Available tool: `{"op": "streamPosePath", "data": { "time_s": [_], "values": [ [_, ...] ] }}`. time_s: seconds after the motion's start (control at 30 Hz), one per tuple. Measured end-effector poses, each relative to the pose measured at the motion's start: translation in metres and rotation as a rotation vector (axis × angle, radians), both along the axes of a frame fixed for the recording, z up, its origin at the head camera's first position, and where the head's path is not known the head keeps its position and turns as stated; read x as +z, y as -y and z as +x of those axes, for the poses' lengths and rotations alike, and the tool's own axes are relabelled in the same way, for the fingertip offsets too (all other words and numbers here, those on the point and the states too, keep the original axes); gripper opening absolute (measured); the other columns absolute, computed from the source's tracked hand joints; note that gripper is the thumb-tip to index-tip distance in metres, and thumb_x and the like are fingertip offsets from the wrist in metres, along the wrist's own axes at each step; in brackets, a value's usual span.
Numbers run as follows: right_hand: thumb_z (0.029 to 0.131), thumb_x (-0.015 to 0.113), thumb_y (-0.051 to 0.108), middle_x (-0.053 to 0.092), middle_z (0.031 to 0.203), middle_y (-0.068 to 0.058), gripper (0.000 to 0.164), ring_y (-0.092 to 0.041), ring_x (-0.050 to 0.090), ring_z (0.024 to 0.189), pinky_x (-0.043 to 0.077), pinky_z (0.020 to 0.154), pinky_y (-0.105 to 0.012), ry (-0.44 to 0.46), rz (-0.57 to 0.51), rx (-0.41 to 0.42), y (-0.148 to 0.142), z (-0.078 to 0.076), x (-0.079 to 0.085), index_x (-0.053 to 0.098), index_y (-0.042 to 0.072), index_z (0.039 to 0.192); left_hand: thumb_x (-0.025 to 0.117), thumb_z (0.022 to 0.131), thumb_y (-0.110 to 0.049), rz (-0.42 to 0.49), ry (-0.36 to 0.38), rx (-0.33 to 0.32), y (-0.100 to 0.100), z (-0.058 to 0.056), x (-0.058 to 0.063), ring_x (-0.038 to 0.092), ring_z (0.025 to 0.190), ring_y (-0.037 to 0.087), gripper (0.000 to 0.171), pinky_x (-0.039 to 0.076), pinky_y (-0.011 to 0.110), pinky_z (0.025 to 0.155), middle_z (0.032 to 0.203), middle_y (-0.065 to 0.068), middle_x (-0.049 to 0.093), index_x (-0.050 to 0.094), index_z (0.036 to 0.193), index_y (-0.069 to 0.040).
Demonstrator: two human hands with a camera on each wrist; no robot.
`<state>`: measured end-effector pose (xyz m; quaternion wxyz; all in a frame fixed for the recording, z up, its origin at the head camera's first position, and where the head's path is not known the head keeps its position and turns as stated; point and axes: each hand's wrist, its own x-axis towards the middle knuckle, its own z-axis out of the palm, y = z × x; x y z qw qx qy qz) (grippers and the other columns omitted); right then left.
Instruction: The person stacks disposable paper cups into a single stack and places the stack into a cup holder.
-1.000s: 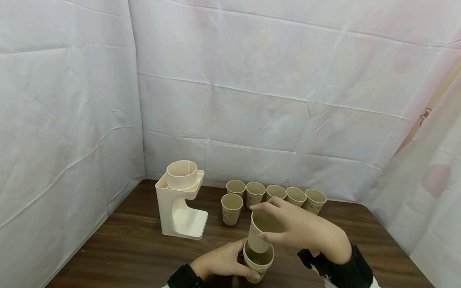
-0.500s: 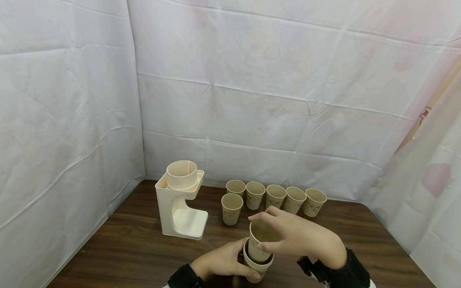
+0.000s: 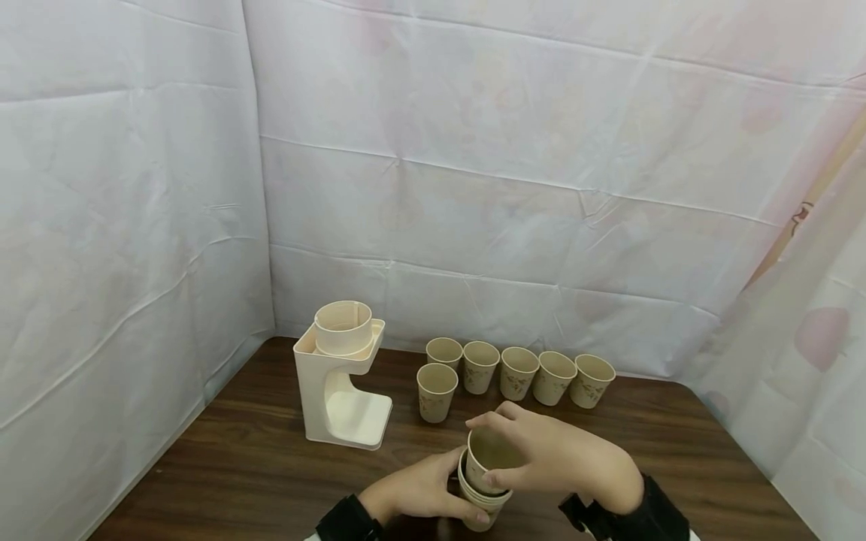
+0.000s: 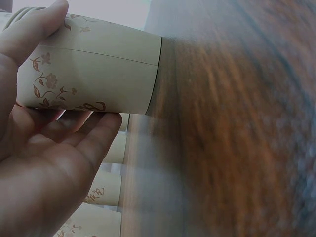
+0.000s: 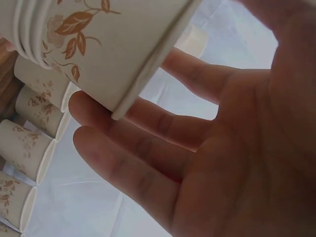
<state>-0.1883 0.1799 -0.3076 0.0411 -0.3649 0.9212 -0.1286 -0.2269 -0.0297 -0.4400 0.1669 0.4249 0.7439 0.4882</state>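
Note:
My left hand [image 3: 419,487] grips a short stack of paper cups [image 3: 489,509] at the table's front. Seen from the left wrist, thumb and fingers curl round the lowest cup [image 4: 103,69], which has a brown floral print and stands upright on the wood. Above it, my right hand [image 3: 558,457] holds one paper cup [image 3: 476,469] near its rim, thumb on the near side. This cup sits partly down inside the stack, its upper portion standing above the stack's rims. In the right wrist view, the held cup [image 5: 113,44] shows leaf print, with the stacked rims [image 5: 27,34] beside it.
Several matching paper cups [image 3: 519,372] stand in a row at the back of the dark wooden table [image 3: 271,481]. One more cup [image 3: 435,398] stands before the row's left end. Left of it is a cream holder [image 3: 314,398] with a round cylinder [image 3: 343,329] on top. White curtains hang behind.
My right hand has lowered the held cup deeper into the stack, moving down and slightly left. The left hand keeps its grip in place.

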Motion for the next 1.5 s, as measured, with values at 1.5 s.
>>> {"op": "streamPosePath", "data": {
  "time_s": [1.5],
  "values": [
    [0.086, 0.052, 0.061, 0.048, 0.122, 0.006, 0.059, -0.007, 0.054, 0.098, 0.052, 0.079, -0.035, 0.051, 0.018, 0.052, 0.004, -0.001, -0.026, 0.043, 0.029, 0.135, 0.07, 0.081, -0.04, -0.005, 0.051, -0.028, 0.002, -0.002, -0.002, 0.048, 0.113, 0.008, 0.061, 0.04, 0.031, 0.098, 0.125, -0.009, 0.056, 0.04, 0.132, -0.028]
  ]
}}
